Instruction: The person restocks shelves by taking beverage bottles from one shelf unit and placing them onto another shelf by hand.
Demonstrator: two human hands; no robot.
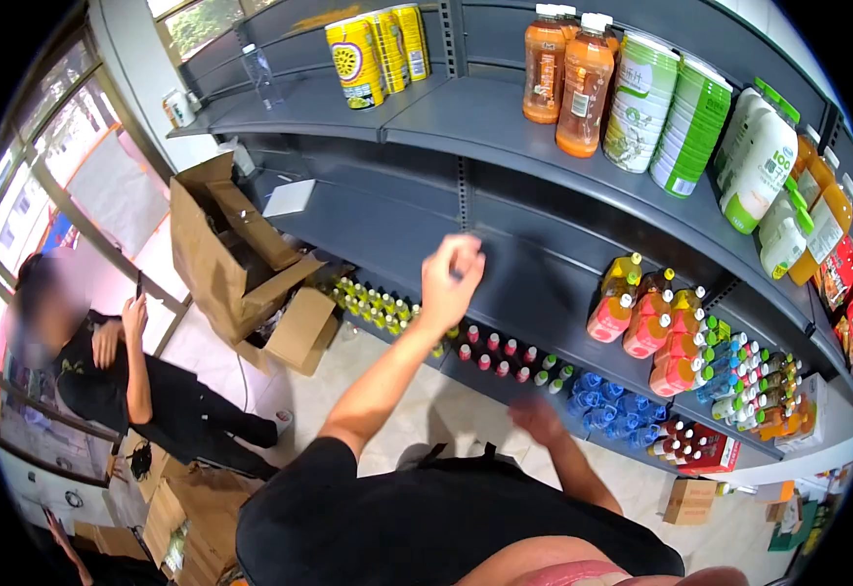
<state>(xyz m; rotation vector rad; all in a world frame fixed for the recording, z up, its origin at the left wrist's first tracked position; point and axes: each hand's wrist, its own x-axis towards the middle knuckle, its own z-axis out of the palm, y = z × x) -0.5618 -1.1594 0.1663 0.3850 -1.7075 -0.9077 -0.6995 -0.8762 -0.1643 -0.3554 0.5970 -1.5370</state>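
The middle shelf (378, 227) runs behind and to both sides of our left grip (458, 268), which is raised in front of it, fingers curled in; a small dark patch shows between them, and we cannot tell whether it is a held thing or shadow, nor whether we touch the shelf. Our right grip (536, 420) is lower and blurred, so we cannot tell how its fingers stand or whether it pinches anything. Just above it are green-capped bottles (548, 375) on the low shelf (498, 393), with blue bottles (614, 402) to its right and dark bottles (493, 357) up to its left. Beyond those, below and left of our left grip, stand yellow bottles (378, 308). On the middle shelf, pink-labelled bottles (647, 330) stand to the right of our left grip, and a white pad (290, 197) lies well to its left. Above both grips, the top shelf (505, 135) bears yellow cans (355, 63) up to the left, then orange bottles (583, 88), green-and-white cans (641, 103) and white jugs (761, 168) up to the right. Farther left of our grips, an open carton (200, 239) leans by the shelves, and a person (143, 386) in black holds up a phone (139, 283).
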